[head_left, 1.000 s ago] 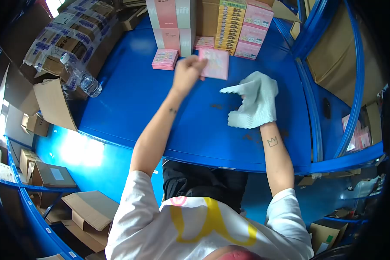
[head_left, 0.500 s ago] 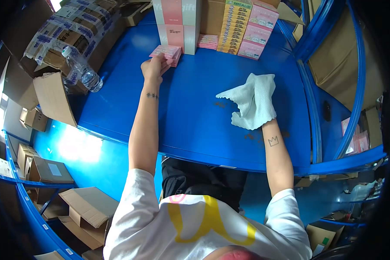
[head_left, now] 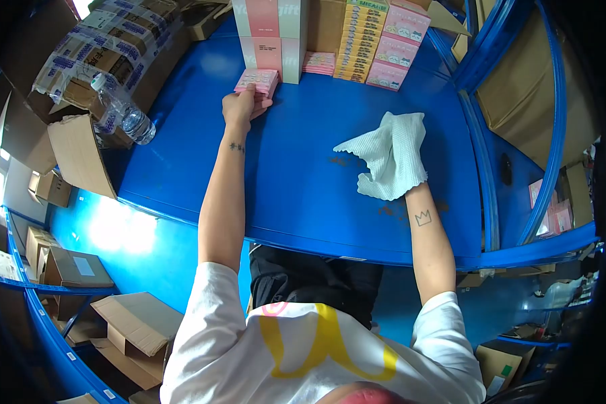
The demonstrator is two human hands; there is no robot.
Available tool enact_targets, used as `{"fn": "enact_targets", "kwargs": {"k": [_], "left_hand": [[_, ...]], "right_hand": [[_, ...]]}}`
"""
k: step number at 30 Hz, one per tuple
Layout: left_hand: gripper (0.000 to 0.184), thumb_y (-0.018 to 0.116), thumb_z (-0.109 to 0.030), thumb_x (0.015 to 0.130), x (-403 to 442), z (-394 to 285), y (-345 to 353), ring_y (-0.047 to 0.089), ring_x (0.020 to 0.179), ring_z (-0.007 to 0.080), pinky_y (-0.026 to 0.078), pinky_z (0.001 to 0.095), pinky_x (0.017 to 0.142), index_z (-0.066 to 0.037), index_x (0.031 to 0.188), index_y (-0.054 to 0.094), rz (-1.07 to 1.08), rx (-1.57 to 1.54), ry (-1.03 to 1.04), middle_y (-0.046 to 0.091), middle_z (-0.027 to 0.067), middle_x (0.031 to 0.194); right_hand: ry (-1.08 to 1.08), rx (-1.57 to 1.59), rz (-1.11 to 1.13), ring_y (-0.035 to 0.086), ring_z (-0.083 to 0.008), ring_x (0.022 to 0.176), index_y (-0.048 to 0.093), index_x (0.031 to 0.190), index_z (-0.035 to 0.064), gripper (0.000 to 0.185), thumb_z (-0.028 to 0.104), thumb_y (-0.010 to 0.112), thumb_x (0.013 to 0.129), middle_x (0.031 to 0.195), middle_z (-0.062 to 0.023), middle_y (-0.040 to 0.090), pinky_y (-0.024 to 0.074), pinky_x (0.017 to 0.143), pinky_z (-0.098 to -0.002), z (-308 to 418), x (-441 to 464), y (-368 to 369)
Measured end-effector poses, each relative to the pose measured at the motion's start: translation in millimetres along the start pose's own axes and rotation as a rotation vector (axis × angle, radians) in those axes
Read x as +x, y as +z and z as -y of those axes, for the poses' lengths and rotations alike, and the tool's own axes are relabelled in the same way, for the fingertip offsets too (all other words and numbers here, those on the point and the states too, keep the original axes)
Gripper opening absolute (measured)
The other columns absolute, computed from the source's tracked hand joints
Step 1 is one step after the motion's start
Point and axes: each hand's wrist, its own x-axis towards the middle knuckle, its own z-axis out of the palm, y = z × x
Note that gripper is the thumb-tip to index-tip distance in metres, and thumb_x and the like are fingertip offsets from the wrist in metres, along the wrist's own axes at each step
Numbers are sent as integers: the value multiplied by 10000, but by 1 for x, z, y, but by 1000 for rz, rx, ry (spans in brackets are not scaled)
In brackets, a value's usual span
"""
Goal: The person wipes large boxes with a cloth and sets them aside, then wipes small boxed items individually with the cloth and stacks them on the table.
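Note:
At the back of the blue table, my left hand (head_left: 238,108) is closed on the near edge of a small stack of pink packets (head_left: 257,79). Its thumb lies on top, with the other fingers at the stack's lower right side. A pale green, textured cloth (head_left: 400,151) covers my right hand on the right part of the table. Only the wrist shows below the cloth, so I cannot see the fingers under it. Brown smudges (head_left: 386,211) mark the table beside the cloth.
Behind the packets stand gift boxes (head_left: 268,50), with another pink packet stack (head_left: 320,62), a column of yellow boxes (head_left: 357,44) and pink boxes (head_left: 392,50) to their right. A water bottle (head_left: 138,124) leans by a taped carton (head_left: 108,57). Blue shelf posts (head_left: 486,155) border the right.
My left hand has shifted slightly at the packets, and its fingers sit closer against the stack. The right arm and cloth keep about the same place; the view has moved slightly.

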Motion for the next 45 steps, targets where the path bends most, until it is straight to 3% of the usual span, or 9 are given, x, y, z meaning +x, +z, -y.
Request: {"fn": "enact_targets", "kwargs": {"k": [10, 20, 31, 40, 45], "left_hand": [[326, 526, -235, 970, 3, 1, 1, 617, 463, 162, 541, 234, 457, 65, 944, 652, -44, 183, 28, 680, 110, 715], [430, 441, -299, 978, -6, -6, 2, 586, 443, 152, 520, 238, 439, 69, 944, 662, -7, 303, -16, 652, 95, 651], [420, 433, -281, 968, 2, 1, 1, 572, 435, 156, 496, 237, 421, 58, 903, 671, 17, 292, 19, 652, 93, 655], [536, 389, -363, 963, -3, -3, 5, 560, 430, 205, 482, 291, 425, 40, 724, 648, -22, 330, 64, 605, 101, 577], [434, 460, -312, 937, -25, -12, 5, 558, 428, 239, 476, 313, 438, 11, 716, 646, -34, 439, 149, 604, 94, 566]], "right_hand": [[5, -18, -2, 580, -230, 1019, 486, 1224, 127, 551, 523, 607, 860, 1153, -100, 568, 504, 880, -423, 5, 1, 2], [5, -39, -4, 569, -219, 905, 481, 1134, 99, 471, 443, 624, 847, 1047, -95, 569, 505, 807, -399, 7, 0, 3], [4, -61, 0, 557, -206, 780, 475, 1036, 68, 390, 356, 643, 832, 930, -89, 572, 507, 728, -372, 9, -2, 6], [3, -74, -3, 547, -195, 678, 471, 956, 42, 334, 284, 658, 821, 835, -85, 573, 508, 662, -351, 10, -7, 9], [-156, -225, -92, 541, -189, 621, 468, 911, 28, 309, 244, 667, 814, 782, -82, 574, 509, 626, -339, 23, -15, 27]]}}
